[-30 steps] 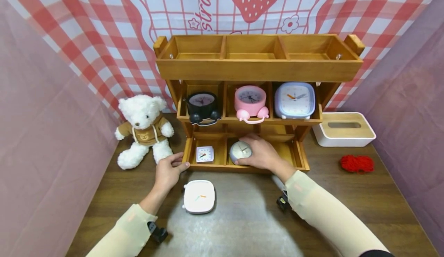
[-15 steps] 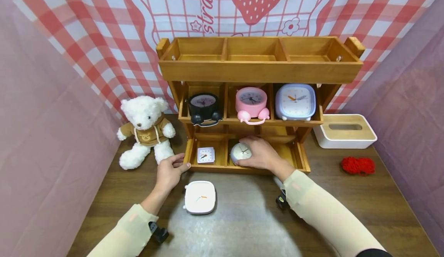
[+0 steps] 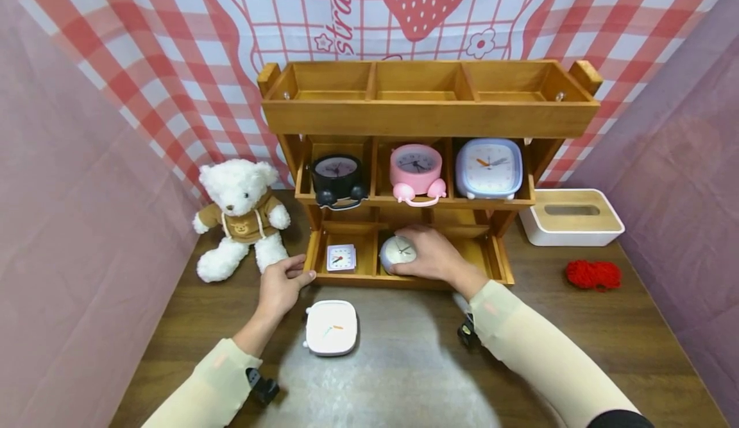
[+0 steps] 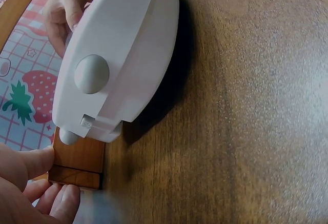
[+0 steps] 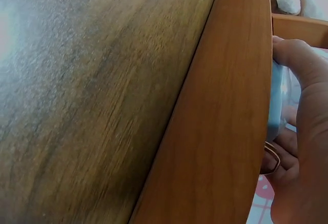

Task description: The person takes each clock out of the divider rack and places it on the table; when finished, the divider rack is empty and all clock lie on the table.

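In the head view a round, pale-faced clock point(image 3: 398, 253) sits in the middle compartment of the bottom tier of a wooden shelf point(image 3: 427, 120). My right hand point(image 3: 433, 255) grips it from the right with thumb and fingers; the right wrist view shows its blue-grey side point(image 5: 277, 98) behind the tier's front board. My left hand point(image 3: 283, 287) pinches the left front corner of that bottom tier, with the thumb and fingers on either side of the wood point(image 4: 77, 175) in the left wrist view. A small square clock point(image 3: 341, 257) lies in the bottom left compartment.
A white clock point(image 3: 331, 328) lies on the table before the shelf. Black point(image 3: 337, 174), pink point(image 3: 416, 171) and blue point(image 3: 489, 168) clocks fill the middle tier. A teddy bear point(image 3: 239, 216) sits left; a tissue box point(image 3: 571, 217) and red yarn point(image 3: 593, 274) lie right.
The head view shifts slightly. Both hands keep their places, the right on the round clock and the left at the shelf's corner; the clock stays in its compartment.
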Available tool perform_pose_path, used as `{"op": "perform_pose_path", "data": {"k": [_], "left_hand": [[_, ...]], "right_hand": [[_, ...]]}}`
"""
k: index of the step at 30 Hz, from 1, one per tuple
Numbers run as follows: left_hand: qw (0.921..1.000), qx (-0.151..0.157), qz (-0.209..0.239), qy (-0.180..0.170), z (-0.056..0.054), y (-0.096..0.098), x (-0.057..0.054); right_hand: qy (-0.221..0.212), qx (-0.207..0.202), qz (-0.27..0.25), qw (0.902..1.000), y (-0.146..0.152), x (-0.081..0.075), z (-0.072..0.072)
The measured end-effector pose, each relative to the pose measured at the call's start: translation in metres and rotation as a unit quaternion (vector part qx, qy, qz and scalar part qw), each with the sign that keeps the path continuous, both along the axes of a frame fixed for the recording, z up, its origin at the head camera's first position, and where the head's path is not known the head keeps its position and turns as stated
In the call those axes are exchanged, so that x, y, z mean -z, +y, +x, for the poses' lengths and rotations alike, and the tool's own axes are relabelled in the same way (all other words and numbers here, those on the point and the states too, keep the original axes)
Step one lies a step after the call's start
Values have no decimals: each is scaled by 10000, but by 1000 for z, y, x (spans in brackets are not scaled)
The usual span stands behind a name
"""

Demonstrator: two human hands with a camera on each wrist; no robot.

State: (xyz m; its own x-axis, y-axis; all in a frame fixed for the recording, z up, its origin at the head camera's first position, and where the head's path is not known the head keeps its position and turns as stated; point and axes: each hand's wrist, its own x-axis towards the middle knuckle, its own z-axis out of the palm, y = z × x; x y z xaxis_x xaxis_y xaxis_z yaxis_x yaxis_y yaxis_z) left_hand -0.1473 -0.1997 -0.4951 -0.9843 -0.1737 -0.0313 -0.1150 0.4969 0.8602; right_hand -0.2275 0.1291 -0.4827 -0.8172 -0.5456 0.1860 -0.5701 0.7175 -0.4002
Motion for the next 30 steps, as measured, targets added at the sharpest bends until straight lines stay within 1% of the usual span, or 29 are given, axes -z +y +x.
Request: {"op": "perform_pose_path", "data": {"k": [5,7,11,13,16,19,23,26,30], "left_hand": [[10000,24,20,-30,-1,0,1],[10000,18,13,-37,-1,0,0],[10000,6,-24,-35,-1,-1,-1],[10000,5,-24,-38,-1,0,-2],[10000,5,-1,-31,-1,0,-1],[10000,5,24,-26,-1,0,0],[10000,17,27,-19,-2,-1,0],[10000,23,15,-18,-2,-1,1],[10000,36,6,-6,-2,-2,1]], "right_hand": [[-17,9,515,9987,-2,-2,-1],[-132,-3,693,9975,-2,-6,-2],[-416,-220,995,9939,-2,-14,-6],[-560,-334,1103,9918,-2,-19,-8],[-760,-375,1213,9890,-1,-23,-9],[-812,-387,1191,9888,-1,-23,-10],[-645,-427,938,9926,1,-16,-10],[-562,-377,738,9950,3,-14,-10],[-481,-335,551,9968,3,-18,-8]]}}
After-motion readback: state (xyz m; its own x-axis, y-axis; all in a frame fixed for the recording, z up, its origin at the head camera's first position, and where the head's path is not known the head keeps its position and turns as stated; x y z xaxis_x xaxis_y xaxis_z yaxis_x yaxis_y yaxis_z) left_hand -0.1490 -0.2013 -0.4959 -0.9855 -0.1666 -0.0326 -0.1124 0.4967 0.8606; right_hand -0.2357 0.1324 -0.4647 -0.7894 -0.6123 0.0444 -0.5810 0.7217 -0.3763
